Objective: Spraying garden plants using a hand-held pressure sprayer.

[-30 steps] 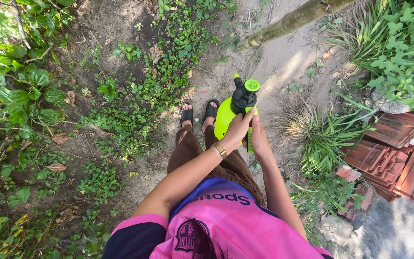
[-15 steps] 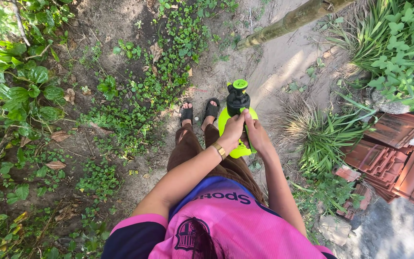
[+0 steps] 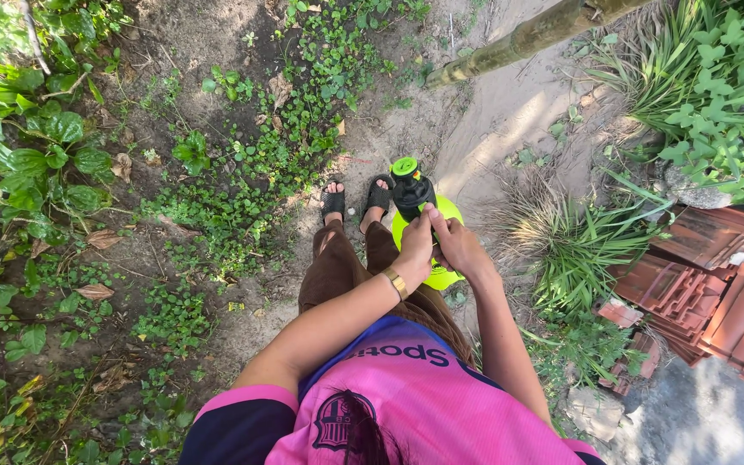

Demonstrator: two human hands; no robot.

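Pink jersey fills the near edge; beyond it I see my left hand (image 3: 413, 250) and right hand (image 3: 458, 250), fingers clenched around the neck of the lime-green plastic pressure sprayer with black pump head (image 3: 413, 194), held just above my sandalled feet (image 3: 355, 200). I judge it rigid, smooth and possibly heavy with liquid, so the black handle is the safest hold. Farther off lie sandy soil (image 3: 510, 112) and red clay roof tiles (image 3: 708, 293).

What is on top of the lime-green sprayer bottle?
The lime-green sprayer bottle carries a black pump head with a green knob. The left hand and right hand cover its shoulder; the trigger is hidden.
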